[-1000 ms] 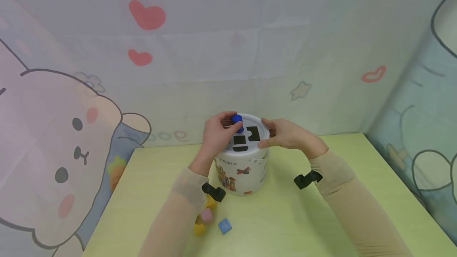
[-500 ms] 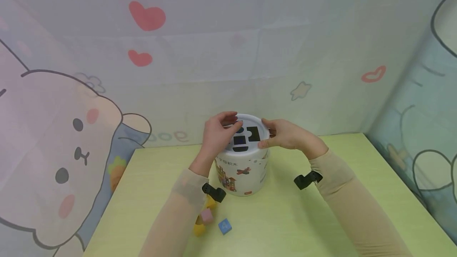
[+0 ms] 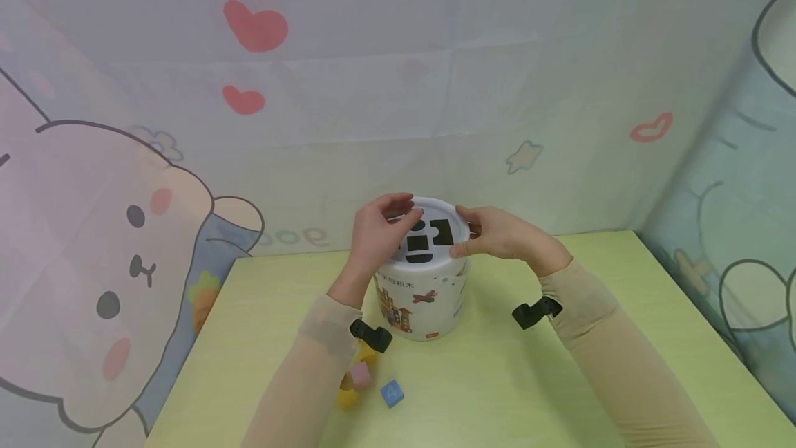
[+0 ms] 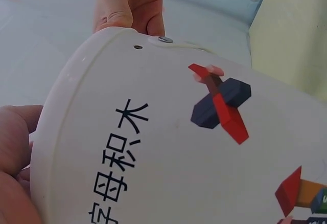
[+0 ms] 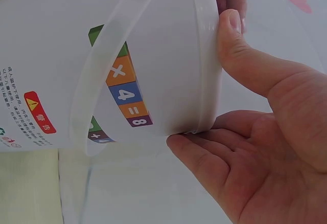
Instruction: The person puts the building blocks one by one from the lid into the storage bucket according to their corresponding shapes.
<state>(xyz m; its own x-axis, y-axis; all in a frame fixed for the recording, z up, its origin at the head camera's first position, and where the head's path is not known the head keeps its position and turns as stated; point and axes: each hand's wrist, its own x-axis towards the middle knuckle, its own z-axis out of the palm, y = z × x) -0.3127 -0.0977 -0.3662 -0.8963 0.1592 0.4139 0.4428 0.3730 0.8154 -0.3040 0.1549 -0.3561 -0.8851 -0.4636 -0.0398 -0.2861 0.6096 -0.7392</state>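
A white bucket (image 3: 429, 311) with printed pictures stands on the table, and its white lid (image 3: 438, 211) has several dark shaped holes. My left hand (image 3: 377, 232) hovers over the lid's left part, fingers loosely bent and nothing between thumb and fingertips. My right hand (image 3: 497, 232) grips the right edge of the lid and bucket. In the right wrist view the thumb of that hand (image 5: 276, 127) presses the lid's rim, and the fingers reach along the side. The left wrist view has part of the left hand (image 4: 14, 168) beside the rim.
A blue block (image 3: 392, 393) with a 4, a pink block (image 3: 360, 375) and yellow blocks (image 3: 347, 399) lie in front of the bucket, partly behind the left sleeve. A clear handle (image 5: 97, 75) hangs on the bucket. A printed curtain (image 3: 373, 88) stands behind the yellow-green table (image 3: 497, 379).
A blue block with a round top, pinched by the left hand a second ago, has left the fingers and gone down through a lid hole. Both hands stay in place.
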